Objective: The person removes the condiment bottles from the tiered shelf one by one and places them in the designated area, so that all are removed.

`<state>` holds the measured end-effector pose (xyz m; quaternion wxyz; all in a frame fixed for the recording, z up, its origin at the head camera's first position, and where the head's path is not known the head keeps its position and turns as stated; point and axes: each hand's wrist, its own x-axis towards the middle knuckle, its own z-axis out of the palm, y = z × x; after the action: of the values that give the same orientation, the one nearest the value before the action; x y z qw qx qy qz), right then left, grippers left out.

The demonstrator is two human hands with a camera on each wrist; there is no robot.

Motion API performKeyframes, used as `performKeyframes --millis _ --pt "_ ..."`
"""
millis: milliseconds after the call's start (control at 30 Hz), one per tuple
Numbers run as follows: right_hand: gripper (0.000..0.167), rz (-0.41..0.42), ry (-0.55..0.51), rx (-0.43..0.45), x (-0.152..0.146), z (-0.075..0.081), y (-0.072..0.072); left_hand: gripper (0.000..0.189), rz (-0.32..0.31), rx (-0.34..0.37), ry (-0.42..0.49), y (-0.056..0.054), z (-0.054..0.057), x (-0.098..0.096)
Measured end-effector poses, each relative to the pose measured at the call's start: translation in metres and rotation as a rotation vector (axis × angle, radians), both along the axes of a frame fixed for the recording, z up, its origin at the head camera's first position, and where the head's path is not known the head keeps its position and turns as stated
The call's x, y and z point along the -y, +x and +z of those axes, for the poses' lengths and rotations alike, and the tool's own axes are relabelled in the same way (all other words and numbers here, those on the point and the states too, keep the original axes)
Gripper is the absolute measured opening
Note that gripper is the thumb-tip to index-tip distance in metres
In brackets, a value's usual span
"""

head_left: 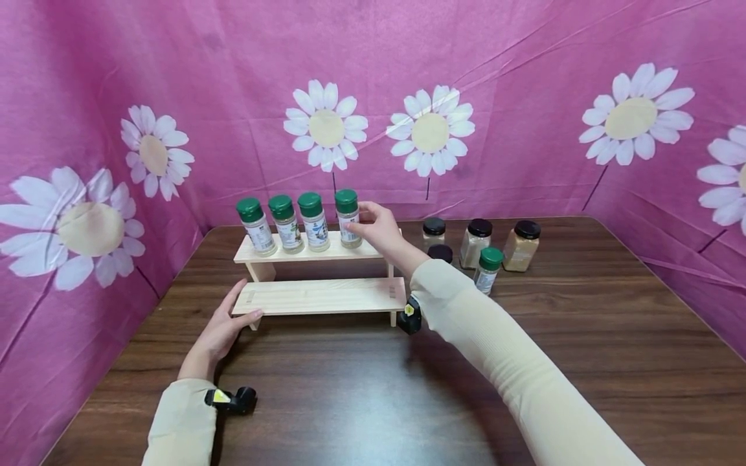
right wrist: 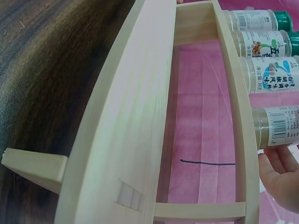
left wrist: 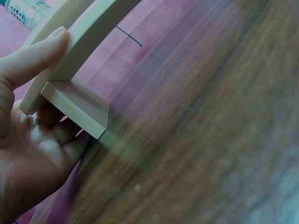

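Observation:
A two-tier wooden rack (head_left: pixel 320 297) stands on the table, with a row of green-capped spice jars along its upper tier. At the right of that row is one spice jar (head_left: pixel 348 223), upright on the board; my right hand (head_left: pixel 384 232) holds it between thumb and fingers from the right side. Its label with a barcode (right wrist: pixel 280 126) faces the right wrist camera. My left hand (head_left: pixel 224 327) grips the left end of the lower tier, thumb on the front edge and fingers around the end by the leg (left wrist: pixel 77 107). Three more jars (head_left: pixel 315 225) stand left of the held one.
Right of the rack stand several black-capped jars, among them one with tan contents (head_left: pixel 521 247), and another green-capped jar (head_left: pixel 486 270). The dark wood table (head_left: pixel 326 395) extends toward me. Pink cloth with daisies (head_left: pixel 373 52) hangs behind and at both sides.

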<state>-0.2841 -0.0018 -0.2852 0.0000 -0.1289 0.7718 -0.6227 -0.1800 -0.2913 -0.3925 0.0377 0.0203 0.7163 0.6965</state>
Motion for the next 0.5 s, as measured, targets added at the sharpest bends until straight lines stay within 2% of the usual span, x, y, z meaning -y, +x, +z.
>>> performKeyframes --millis 333,467,500 --pt "0.039 -0.002 -0.027 -0.009 0.0011 0.0014 0.0034 0.084 -0.003 -0.002 0.007 0.0009 0.0001 -0.0011" --pt "0.038 -0.003 -0.053 0.004 0.0008 0.0027 0.004 0.089 -0.021 -0.037 0.021 -0.001 -0.0056 0.002" --pt "0.038 -0.003 -0.063 0.009 0.0007 0.0031 0.004 0.087 -0.031 -0.068 0.048 -0.0014 -0.0084 0.0033"
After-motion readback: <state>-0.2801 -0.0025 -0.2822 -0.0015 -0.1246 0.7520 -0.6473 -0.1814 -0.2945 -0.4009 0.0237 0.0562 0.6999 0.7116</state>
